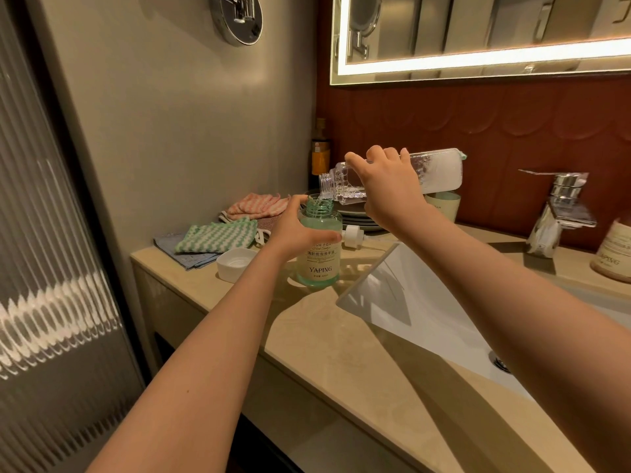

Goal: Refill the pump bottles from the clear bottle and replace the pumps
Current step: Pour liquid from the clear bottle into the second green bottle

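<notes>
The person's right hand (389, 191) is grasping a clear plastic bottle with frothy liquid inside (440, 172), the fingers curling over its upper side near the neck end. This clear bottle is being held in the air above the back of the counter, lying almost level. Its long axis is running left to right: the threaded open mouth is pointing left and dipping downward, while the flat base is pointing right, toward the chrome tap (556, 213), and sitting slightly higher. The mouth is hanging just above the open neck of a green-tinted transparent pump bottle with a "YAPING" label (319, 264), and a thin thread of liquid seems to be passing between them.

The left hand (297, 230) is wrapping around the upper body of the green-tinted bottle, with the thumb lying across the near side. That bottle is standing upright on the beige stone counter (307, 336), its long axis vertical and its open neck pointing straight up, just left of the corner of the white sink basin (409, 302), with its label facing the camera.

A white pump head (353, 235) is lying on its side on the counter just beside the green-tinted bottle, on its right. A white round cap (234, 262) is sitting open side up to the bottle's left, next to a green-and-white striped cloth (218, 235).
</notes>
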A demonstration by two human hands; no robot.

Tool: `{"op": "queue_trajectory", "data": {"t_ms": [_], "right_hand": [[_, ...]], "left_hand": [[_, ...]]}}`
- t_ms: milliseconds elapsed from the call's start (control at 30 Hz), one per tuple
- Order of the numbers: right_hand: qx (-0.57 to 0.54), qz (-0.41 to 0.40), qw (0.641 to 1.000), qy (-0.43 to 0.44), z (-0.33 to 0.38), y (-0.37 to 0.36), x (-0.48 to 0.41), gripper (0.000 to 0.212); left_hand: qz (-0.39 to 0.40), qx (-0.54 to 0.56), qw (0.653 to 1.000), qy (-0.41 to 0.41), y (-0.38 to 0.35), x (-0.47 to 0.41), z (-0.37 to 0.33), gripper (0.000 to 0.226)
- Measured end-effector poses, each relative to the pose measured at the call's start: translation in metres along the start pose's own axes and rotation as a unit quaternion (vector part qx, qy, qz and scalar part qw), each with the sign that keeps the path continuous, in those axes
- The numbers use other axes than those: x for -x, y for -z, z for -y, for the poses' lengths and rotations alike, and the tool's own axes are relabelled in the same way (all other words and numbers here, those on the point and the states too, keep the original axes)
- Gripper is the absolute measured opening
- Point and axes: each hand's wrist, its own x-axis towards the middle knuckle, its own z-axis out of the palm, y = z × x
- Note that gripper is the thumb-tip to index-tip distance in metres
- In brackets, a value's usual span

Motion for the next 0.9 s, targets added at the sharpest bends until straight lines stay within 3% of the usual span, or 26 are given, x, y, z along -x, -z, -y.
{"op": "queue_trajectory", "data": {"t_ms": [900], "right_hand": [[-0.001, 0.005, 1.000, -0.003, 0.0018, 0.0026, 0.0008, 0.061]], "left_hand": [[0.004, 0.010, 1.000, -0.006, 0.0000, 0.0014, 0.0003, 0.075]]}}
